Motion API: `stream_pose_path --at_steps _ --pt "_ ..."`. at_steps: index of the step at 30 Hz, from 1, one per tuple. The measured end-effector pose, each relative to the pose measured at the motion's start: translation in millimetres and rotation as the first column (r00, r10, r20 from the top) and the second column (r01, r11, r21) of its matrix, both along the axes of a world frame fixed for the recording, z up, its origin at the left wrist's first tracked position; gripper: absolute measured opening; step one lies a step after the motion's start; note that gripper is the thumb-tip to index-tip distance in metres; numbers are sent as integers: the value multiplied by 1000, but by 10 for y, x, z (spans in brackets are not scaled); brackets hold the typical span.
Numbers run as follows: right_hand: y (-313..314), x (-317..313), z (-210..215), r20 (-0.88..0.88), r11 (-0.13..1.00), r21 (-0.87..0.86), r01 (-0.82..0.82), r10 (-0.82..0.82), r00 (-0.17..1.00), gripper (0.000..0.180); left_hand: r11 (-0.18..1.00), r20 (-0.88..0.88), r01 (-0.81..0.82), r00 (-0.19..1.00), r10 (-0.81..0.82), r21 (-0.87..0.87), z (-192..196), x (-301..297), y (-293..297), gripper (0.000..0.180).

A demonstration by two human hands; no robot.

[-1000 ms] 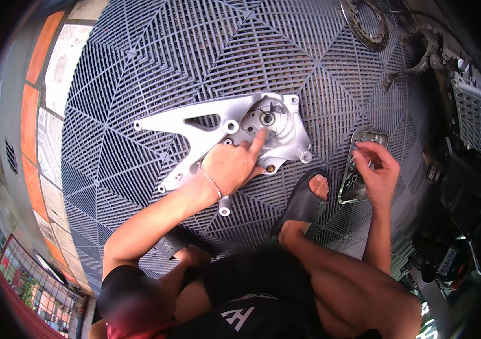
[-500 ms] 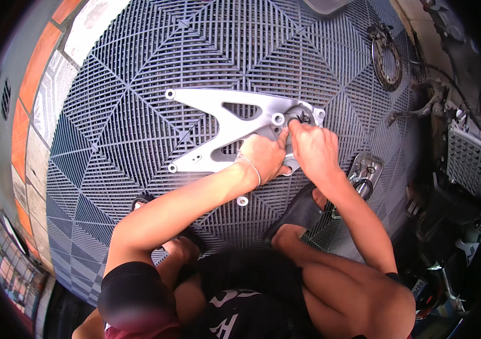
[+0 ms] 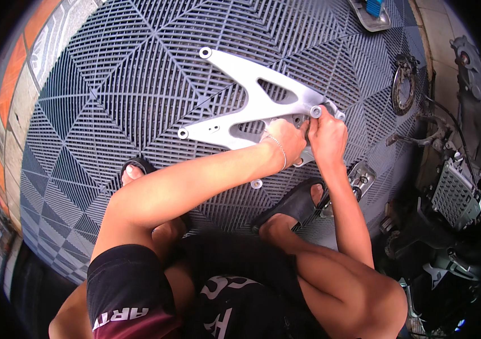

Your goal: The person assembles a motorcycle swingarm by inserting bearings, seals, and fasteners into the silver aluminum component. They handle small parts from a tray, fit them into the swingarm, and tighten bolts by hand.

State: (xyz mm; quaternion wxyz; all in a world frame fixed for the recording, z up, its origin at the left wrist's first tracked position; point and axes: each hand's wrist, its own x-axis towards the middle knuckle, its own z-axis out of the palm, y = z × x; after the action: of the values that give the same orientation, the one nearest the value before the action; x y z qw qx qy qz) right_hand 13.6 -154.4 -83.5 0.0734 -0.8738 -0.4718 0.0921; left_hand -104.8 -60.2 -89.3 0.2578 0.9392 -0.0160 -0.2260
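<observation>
A silver, forked metal bracket (image 3: pixel 240 76) with triangular cut-outs and round eyelets lies on the grey slatted floor mat (image 3: pixel 139 73). Its two prongs point left, and its narrower end is under my hands. My left hand (image 3: pixel 288 140), with a thin bracelet at the wrist, is closed on the lower edge of the bracket, fingers curled. Beside it, my right hand (image 3: pixel 329 138) pinches at the bracket's right end, near a raised round boss. What the right fingers hold is hidden. A small silver ring (image 3: pixel 256 184) lies below my left forearm.
A metal tray (image 3: pixel 368 174) with small parts stands by my right sandal (image 3: pixel 288 206). Farther right are a brake disc (image 3: pixel 403 93), a curved metal arm (image 3: pixel 410 137), a perforated cover (image 3: pixel 456 195) and dark machine parts. Another tray (image 3: pixel 381 24) holding something blue stands at the far right.
The bracket has turned slightly clockwise, its far prong now higher in view. Both hands remain at its right end, the right one now by the raised boss. The view has shifted too.
</observation>
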Motion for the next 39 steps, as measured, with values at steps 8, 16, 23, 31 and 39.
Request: stream_pose_path --at_steps 8,16,23,31,39 --pt "-41 -23 4 13 1000 -21 21 -20 1000 12 999 -38 6 999 -7 -48 30 35 32 77" --pt "-12 -88 38 50 998 -48 29 -27 998 13 999 -25 -2 1000 1 -39 6 19 -7 58" --pt "-62 -75 -54 -103 992 125 23 -11 995 10 1000 -30 13 999 -14 -22 -29 34 -52 49" --pt "-17 -57 -20 -1 999 1 50 -50 999 14 1000 -11 -11 1000 11 -3 -41 16 -75 54" --pt "37 -71 31 35 992 -123 36 -31 999 13 999 -31 -6 1000 5 -44 -20 16 -46 50"
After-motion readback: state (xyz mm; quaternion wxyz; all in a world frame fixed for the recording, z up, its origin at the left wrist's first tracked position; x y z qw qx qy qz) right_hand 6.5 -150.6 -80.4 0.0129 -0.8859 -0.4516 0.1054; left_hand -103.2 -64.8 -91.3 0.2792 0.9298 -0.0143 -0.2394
